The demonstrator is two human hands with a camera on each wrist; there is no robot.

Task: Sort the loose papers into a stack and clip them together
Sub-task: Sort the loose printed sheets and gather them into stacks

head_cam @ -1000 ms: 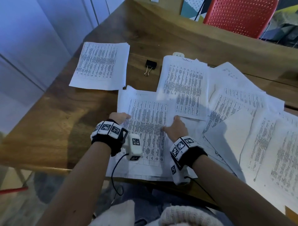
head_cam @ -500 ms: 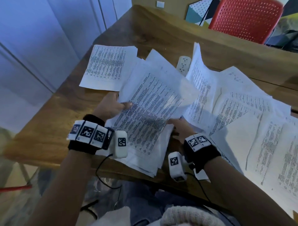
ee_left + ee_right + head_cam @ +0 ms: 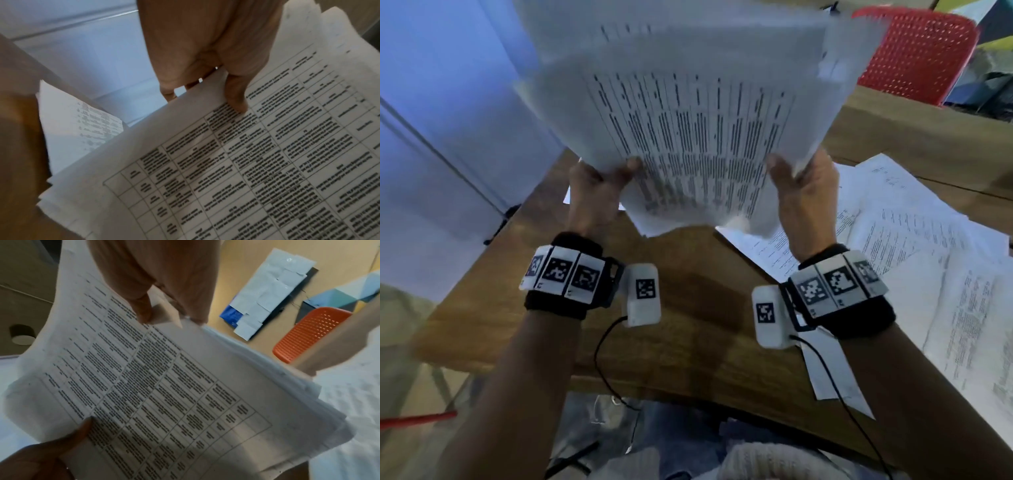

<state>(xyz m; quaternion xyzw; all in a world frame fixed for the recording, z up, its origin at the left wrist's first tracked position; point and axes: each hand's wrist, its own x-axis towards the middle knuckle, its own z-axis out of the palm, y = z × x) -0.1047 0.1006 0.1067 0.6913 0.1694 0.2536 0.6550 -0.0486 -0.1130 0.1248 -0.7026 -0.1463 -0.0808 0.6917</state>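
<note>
A bundle of printed sheets (image 3: 688, 120) with tables of text is raised off the wooden table (image 3: 688, 291) and tilted toward the camera. My left hand (image 3: 599, 185) grips its left edge, thumb on the front. My right hand (image 3: 804, 185) grips the right edge the same way. In the left wrist view the thumb (image 3: 236, 95) presses on the top sheet (image 3: 246, 162). The right wrist view shows the right hand's thumb (image 3: 141, 308) on the bundle (image 3: 164, 394), whose edges are uneven. More loose papers (image 3: 914, 246) lie spread on the table at right. The binder clip is hidden.
A red perforated chair (image 3: 917, 54) stands behind the table at upper right. A white panelled wall (image 3: 448, 120) runs along the left. One sheet (image 3: 835, 383) hangs over the table's near edge. Cables dangle from both wrist units.
Both hands have gathered the sheets that lay flat before me and lifted them high off the table, up toward the camera. The bundle now hides the far pile and the binder clip.
</note>
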